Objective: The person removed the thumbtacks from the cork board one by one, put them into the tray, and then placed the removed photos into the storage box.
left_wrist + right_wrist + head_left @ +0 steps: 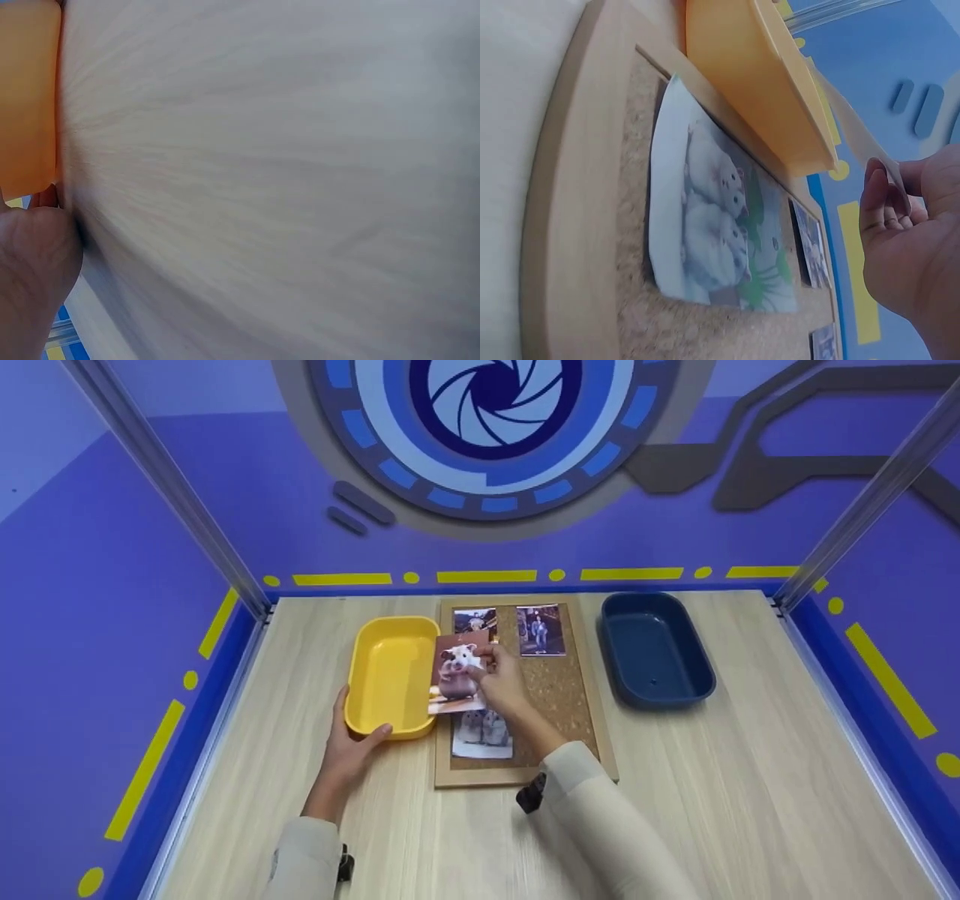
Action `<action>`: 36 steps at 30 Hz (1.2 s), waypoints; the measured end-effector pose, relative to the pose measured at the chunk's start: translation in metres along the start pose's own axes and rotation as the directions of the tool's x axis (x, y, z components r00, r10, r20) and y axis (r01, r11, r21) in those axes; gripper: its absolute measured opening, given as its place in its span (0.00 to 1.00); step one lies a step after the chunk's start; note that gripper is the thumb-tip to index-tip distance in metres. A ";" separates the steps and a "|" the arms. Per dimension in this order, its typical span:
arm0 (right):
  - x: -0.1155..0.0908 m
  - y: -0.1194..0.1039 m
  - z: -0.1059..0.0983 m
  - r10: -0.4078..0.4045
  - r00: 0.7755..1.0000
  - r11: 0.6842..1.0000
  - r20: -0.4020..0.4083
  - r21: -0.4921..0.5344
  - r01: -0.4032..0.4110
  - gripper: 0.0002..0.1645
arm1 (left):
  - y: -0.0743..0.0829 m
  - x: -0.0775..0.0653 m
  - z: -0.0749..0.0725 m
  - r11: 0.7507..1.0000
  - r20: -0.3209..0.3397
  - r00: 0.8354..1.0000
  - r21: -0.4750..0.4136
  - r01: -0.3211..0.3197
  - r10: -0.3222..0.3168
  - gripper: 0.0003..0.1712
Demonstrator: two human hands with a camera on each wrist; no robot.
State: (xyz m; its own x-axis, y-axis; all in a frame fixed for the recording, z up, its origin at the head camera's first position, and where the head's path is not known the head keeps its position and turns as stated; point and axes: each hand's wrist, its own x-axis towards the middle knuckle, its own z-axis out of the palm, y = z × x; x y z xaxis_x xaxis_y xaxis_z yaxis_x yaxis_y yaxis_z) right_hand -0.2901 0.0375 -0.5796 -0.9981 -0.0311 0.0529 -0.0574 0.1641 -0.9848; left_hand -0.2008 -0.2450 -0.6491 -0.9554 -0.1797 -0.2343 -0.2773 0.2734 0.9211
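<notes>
My right hand (501,679) pinches a photo print (452,681) of a white-and-brown hamster by its right edge. The print is held above the corkboard (559,690) and overlaps the right rim of the yellow tray (388,675). In the right wrist view this print (862,135) appears nearly edge-on between thumb and fingers. My left hand (351,754) grips the tray's near left corner, thumb at the front rim and fingers along the left side. Below the held print, a photo of two pale hamsters (482,735) lies on the cork, its edges slightly raised.
At the board's top are a partly covered photo (475,619) on the left and a photo of standing people (541,630) on the right. A dark blue tray (654,652) stands right of the board. Patterned purple walls enclose the wooden table (757,780).
</notes>
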 end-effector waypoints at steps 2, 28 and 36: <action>0.002 -0.001 0.004 0.003 1.000 1.000 0.007 -0.007 -0.003 0.16 | 0.000 0.000 0.000 1.000 0.001 1.000 0.003 0.010 -0.010 0.66; 0.011 -0.019 0.058 0.046 0.987 0.991 0.151 -0.129 -0.027 0.18 | -0.002 0.004 -0.002 0.999 0.002 0.999 -0.021 -0.036 0.036 0.70; 0.013 -0.016 0.070 0.095 0.984 0.983 0.154 -0.173 -0.068 0.19 | -0.002 0.005 -0.002 0.999 0.003 0.999 -0.005 -0.045 0.045 0.71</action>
State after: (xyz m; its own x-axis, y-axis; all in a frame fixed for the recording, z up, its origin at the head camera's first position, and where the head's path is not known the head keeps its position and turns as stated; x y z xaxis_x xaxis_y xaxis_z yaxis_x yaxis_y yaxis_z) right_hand -0.3006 -0.0348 -0.5752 -0.9837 -0.1665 -0.0674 0.0080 0.3340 -0.9425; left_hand -0.2043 -0.2483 -0.6513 -0.9671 -0.1641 -0.1941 -0.2340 0.2760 0.9323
